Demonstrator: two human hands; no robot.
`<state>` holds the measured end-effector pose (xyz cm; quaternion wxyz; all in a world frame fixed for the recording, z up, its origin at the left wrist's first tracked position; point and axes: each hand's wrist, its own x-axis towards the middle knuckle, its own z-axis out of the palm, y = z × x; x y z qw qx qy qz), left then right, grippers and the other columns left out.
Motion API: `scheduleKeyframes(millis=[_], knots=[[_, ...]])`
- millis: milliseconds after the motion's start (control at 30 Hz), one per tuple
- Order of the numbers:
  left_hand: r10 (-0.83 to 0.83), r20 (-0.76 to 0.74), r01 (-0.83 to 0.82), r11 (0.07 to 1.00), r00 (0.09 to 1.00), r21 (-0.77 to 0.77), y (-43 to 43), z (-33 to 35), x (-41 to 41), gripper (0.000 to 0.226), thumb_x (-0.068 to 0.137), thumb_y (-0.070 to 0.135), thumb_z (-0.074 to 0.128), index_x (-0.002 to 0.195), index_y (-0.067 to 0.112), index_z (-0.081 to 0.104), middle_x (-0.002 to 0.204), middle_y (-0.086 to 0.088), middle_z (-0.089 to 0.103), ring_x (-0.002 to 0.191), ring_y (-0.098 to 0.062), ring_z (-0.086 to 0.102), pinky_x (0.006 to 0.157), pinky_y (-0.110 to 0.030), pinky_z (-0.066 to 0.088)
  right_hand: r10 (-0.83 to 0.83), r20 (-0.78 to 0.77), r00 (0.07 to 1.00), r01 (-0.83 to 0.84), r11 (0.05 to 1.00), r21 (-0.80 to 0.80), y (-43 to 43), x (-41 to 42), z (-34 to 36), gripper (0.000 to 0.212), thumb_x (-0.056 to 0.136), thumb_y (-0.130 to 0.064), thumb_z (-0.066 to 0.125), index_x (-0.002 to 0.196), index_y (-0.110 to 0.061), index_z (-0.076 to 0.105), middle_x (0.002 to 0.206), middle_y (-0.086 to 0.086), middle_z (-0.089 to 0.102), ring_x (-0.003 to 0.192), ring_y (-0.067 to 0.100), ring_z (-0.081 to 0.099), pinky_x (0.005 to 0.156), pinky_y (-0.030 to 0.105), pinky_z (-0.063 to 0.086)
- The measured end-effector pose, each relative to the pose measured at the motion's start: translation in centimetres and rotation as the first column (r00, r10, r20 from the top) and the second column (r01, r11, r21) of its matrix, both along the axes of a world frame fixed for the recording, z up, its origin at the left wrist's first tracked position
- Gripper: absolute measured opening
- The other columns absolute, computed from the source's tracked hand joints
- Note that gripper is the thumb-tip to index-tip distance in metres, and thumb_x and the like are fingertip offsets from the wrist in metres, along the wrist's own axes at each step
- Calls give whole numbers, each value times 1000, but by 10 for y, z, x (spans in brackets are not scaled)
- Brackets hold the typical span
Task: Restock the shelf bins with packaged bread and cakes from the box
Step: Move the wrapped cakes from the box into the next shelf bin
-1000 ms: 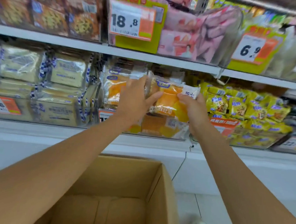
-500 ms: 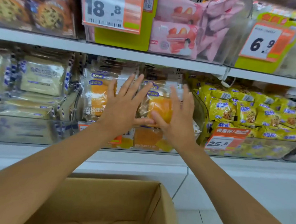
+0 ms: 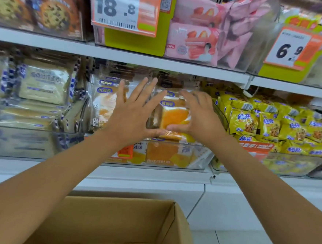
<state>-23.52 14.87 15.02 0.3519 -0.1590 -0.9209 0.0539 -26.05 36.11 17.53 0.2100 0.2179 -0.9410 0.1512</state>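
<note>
Cardboard box (image 3: 111, 223) stands open below the clear bin (image 3: 201, 159), and a white shelf (image 3: 133, 174) carries that bin. Left of the bin lie pale bread packs (image 3: 42, 87); right of it, yellow snack packets (image 3: 270, 125). Over the bin the left hand (image 3: 132, 118) has a released grip, its fingers straight and fanned against the packets standing inside. The right hand (image 3: 200, 117) also has a loose grip, its fingers lightly bent over the orange cake packet (image 3: 174, 116), which stands upright in the bin's right half atop other packets.
</note>
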Motion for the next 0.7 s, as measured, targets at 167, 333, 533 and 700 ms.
scheduleKeyframes(millis=[167, 333, 533, 700], knots=[[40, -19, -41, 999, 999, -18, 2, 0, -3, 101, 72, 84, 32, 156, 32, 8, 163, -14, 12, 151, -29, 12, 113, -68, 10, -15, -226, 974, 36, 995, 91, 0, -10, -17, 103, 68, -86, 44, 146, -19, 34, 149, 13, 34, 142, 29, 22, 110, 53, 35], [-9, -3, 9, 998, 1000, -65, -9, -6, -1, 97, 79, 87, 14, 157, 29, 11, 163, -13, 10, 150, -30, 12, 115, -66, 9, -47, -241, 969, 110, 961, 256, 10, -5, -24, 103, 73, -91, 16, 155, -28, 11, 163, 9, 12, 151, 26, 3, 117, 60, -4], [15, 46, -15, 1000, 999, 10, -8, 0, 21, 101, 79, 84, 29, 157, 24, 7, 164, -10, 10, 151, -26, 11, 119, -58, 7, -73, -209, 975, 122, 965, 233, 9, 15, -18, 103, 72, -91, 22, 155, -34, 1, 164, 7, 1, 151, 25, -5, 117, 58, -7], [-138, -45, 145, 966, 989, 213, -10, -10, 64, 48, 80, 41, 73, 119, 16, 61, 118, -7, 61, 110, -31, 56, 93, -42, 39, -24, -295, 955, 56, 993, 100, -10, 64, -31, 65, 87, -59, 50, 141, -22, 47, 148, 12, 42, 139, 31, 36, 113, 46, 20]])
